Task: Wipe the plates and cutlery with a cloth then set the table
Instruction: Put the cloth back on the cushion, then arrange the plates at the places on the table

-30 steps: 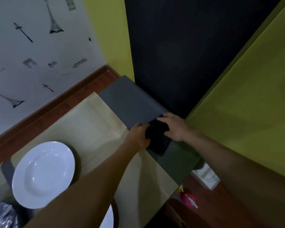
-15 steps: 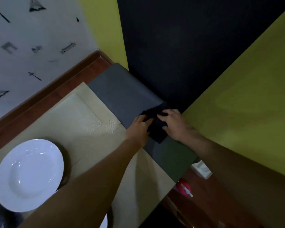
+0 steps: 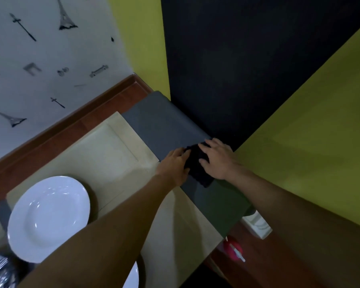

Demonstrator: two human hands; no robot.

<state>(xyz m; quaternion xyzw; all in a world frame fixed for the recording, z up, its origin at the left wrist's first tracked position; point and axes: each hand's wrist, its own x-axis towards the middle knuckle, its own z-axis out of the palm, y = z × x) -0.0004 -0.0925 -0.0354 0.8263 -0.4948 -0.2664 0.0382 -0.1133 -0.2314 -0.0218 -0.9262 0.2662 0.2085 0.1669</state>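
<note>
Head view: right hand presses flat on a dark cloth on the grey placemat; left hand at its edge, grip unclear. Likely readying the cloth; next, carry it to the white plate.

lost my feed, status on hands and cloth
Left hand, right hand both press black cloth on grey placemat. White plate apart. Nothing in the way.
</note>
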